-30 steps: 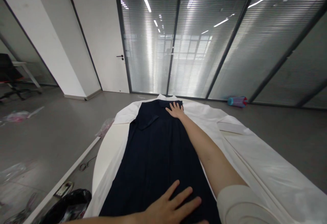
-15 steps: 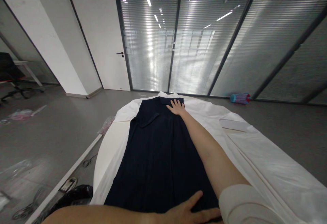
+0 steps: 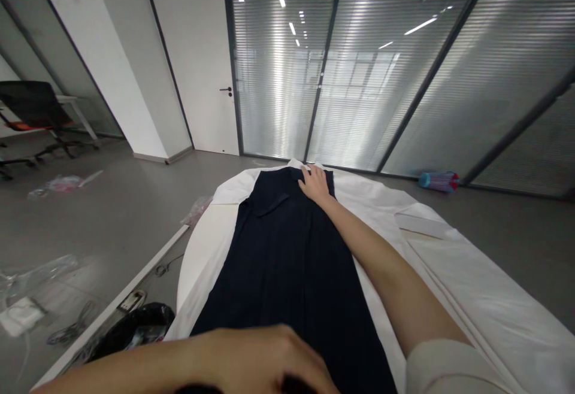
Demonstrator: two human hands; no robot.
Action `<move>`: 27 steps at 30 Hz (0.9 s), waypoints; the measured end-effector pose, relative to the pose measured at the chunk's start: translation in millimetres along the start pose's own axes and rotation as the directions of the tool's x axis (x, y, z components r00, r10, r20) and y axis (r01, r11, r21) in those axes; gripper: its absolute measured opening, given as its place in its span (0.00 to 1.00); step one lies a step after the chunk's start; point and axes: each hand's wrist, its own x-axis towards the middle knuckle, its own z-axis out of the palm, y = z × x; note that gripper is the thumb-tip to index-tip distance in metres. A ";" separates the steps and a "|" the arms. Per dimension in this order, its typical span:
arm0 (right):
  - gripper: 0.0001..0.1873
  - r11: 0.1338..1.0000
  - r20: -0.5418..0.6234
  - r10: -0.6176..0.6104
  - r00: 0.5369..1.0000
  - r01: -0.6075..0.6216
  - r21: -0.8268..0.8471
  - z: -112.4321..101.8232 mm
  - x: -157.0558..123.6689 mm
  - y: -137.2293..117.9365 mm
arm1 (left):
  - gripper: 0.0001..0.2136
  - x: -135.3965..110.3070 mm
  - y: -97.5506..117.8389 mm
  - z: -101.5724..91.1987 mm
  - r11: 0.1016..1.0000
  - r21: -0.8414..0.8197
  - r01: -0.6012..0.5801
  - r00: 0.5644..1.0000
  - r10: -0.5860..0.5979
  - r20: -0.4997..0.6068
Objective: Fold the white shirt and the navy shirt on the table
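A long dark navy garment [image 3: 283, 256] lies flat along a white-covered table [image 3: 471, 286], reaching from the near edge to the far end. My right hand [image 3: 315, 183] rests flat with fingers spread on the garment's far end, beside a flap or pocket. My left hand [image 3: 265, 361] is very close to the camera at the near end, fingers curled over the garment's near edge; the cloth under it is mostly hidden.
Glass partition walls and a white door stand beyond the table. A small white box [image 3: 420, 224] lies on the cloth at the right. Black bag [image 3: 135, 331], cables and plastic wrap litter the floor at the left. A blue roll [image 3: 438, 181] lies by the glass.
My left hand went from lying flat and spread on the near end to curled at the garment's near edge, close to the camera. My right hand stayed at the far end.
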 end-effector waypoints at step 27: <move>0.10 0.029 -0.092 -0.994 0.053 0.970 0.242 -156.6 -210.3 -221.4 | 0.21 -99.7 -73.3 -107.8 0.782 -0.619 0.080 0.348 -0.603 -0.717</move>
